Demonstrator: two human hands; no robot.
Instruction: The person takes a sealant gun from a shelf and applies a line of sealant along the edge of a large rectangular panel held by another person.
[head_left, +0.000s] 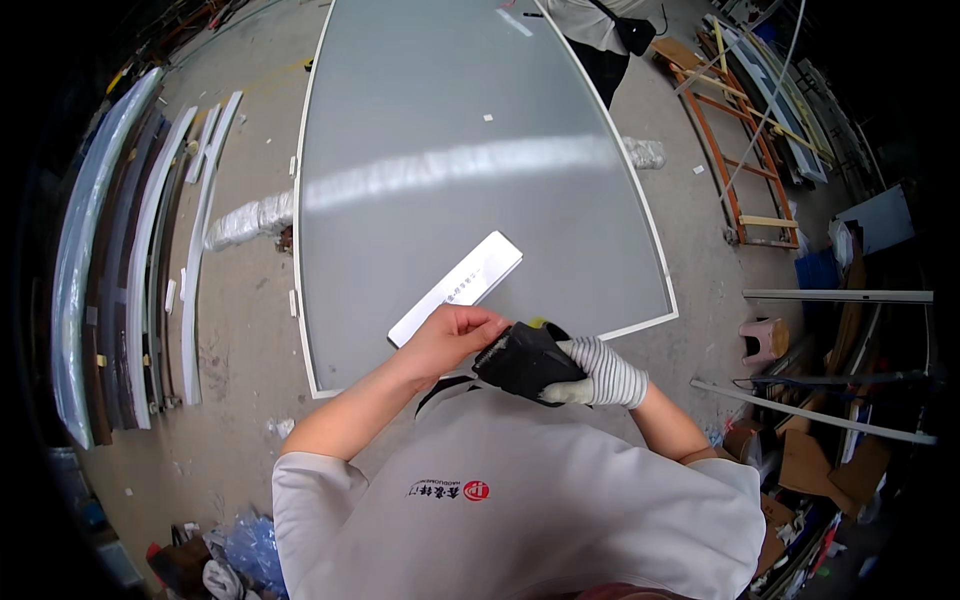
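My bare left hand [455, 335] pinches the near end of a long white strip [458, 286] that lies at a slant over a large grey panel with a white frame [400, 120]. My right hand [535, 362] wears a black-palmed work glove with a striped white cuff and meets the left hand at the strip's near end; whether it grips anything I cannot tell. Both hands hover just above the panel's near edge, in front of my chest.
White and dark frame profiles [150, 250] lie in rows on the concrete floor at left. Another person [600, 30] stands at the panel's far end. An orange rack [740, 160], a pink stool [765, 338] and long bars [820, 415] crowd the right. Wrapped bundles [245, 220] lie beside the panel.
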